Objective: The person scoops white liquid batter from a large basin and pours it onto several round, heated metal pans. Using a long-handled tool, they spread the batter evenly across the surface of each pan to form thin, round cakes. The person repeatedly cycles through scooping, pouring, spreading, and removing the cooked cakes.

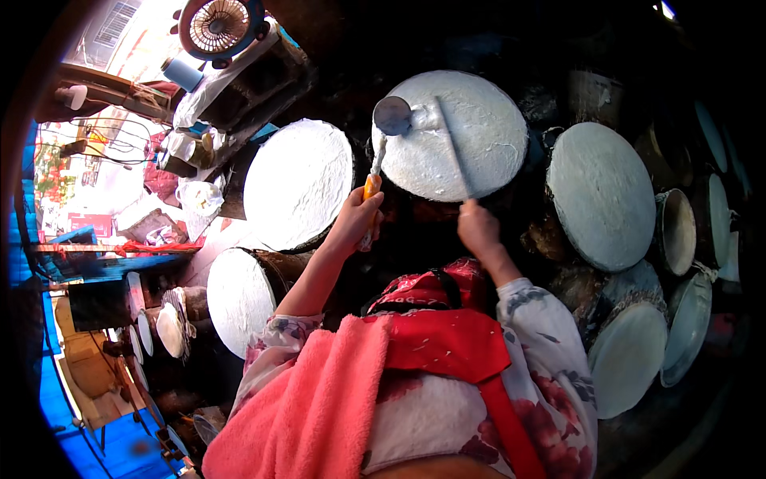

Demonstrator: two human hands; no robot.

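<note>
My left hand (356, 218) is closed round the orange handle of a tool (373, 185), whose pale shaft points up to the left rim of a large drum-like piece (467, 160) with a rough white top. My right hand (479, 228) grips the thin handle of what looks like a mallet (393, 116). Its round grey face is turned toward my left, and its white-smeared head lies over the white top. Whether the mallet touches the left tool cannot be made out. The tip of the left tool is hidden behind the mallet face.
Similar white-topped pieces stand at left (299, 184), lower left (238, 302) and right (602, 195), with smaller ones (629, 359) beyond. A fan (217, 28) stands at the upper left near a blue cup-like thing (183, 73). A pink towel (319, 407) hangs over my front.
</note>
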